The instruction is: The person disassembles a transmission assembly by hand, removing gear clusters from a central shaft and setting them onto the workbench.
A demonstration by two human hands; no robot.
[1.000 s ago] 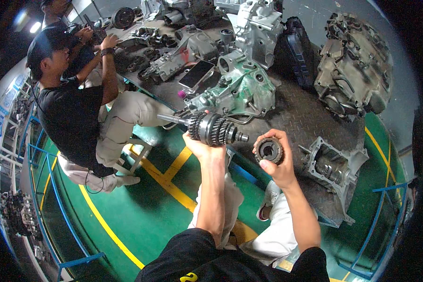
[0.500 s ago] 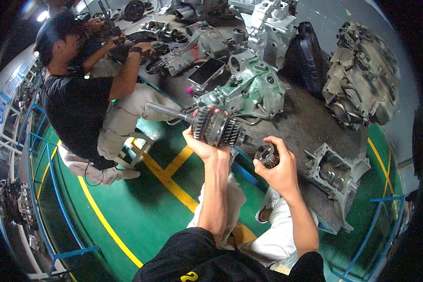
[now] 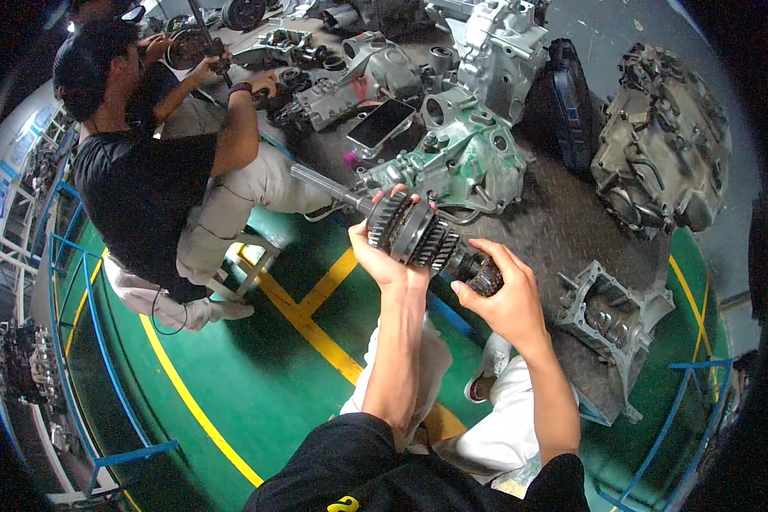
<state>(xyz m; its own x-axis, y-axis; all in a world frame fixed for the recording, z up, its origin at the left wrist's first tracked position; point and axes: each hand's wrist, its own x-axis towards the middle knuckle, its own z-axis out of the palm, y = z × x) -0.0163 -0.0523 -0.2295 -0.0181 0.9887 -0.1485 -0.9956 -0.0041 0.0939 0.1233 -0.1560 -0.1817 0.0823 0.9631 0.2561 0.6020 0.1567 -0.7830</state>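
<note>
My left hand is closed around a transmission gear shaft from below. The shaft carries dark toothed gears and a lighter ring, and its long splined end points to the upper left. On the shaft's lower right end sits a small dark gear, gripped by the fingers and thumb of my right hand. Whether the gear is fully around the shaft's tip or only against it, I cannot tell. Behind the shaft lies a green-stained gearbox housing on the dark metal bench.
An open metal casing rests near the bench's right edge. A large dirty gearbox and a black case stand beyond it. A phone lies left of the green housing. At left, a co-worker sits handling other parts.
The small gear in my right hand has met the shaft's end; before, a gap lay between them. My left hand and the shaft have shifted slightly right.
</note>
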